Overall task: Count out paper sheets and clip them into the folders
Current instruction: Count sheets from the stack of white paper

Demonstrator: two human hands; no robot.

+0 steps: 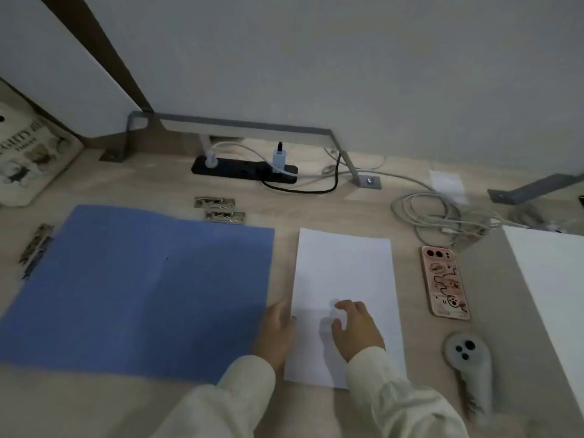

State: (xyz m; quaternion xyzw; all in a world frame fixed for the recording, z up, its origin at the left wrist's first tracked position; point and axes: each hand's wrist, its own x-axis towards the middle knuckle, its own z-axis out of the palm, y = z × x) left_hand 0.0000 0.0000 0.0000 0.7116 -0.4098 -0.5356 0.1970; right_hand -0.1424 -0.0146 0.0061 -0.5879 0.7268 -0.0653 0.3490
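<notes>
Two cream sleeves (395,396) come in over the desk's (94,403) near edge. Left hand (276,330) lies back-up between the blue folder (142,286) and the paper sheet (344,273), fingers together and fairly straight along the sheet's left edge; the thumb side is hidden at that edge, so cannot tell if it grips the paper. Right hand (355,330) is on the sheet's near half, wrist low, fingers bent and slightly spread, tips pressing on the paper. The sheet is plain white and flat, near the middle of the near edge, long axis running near edge to far edge, top tilted a little right; cannot tell if it is one sheet or several. The folder is open flat, matte blue with a centre crease, just left of the sheet, long axis along the near edge. Two metal clips (219,210) lie beyond the folder's far edge, another clip (36,245) at its left corner. Right of the sheet is a pink-cased phone (444,281), face down, and a white handheld device (467,358). A white paper stack (550,273) is at the right edge. A black power strip (243,167) and coiled cables (442,213) sit along the far edge.
</notes>
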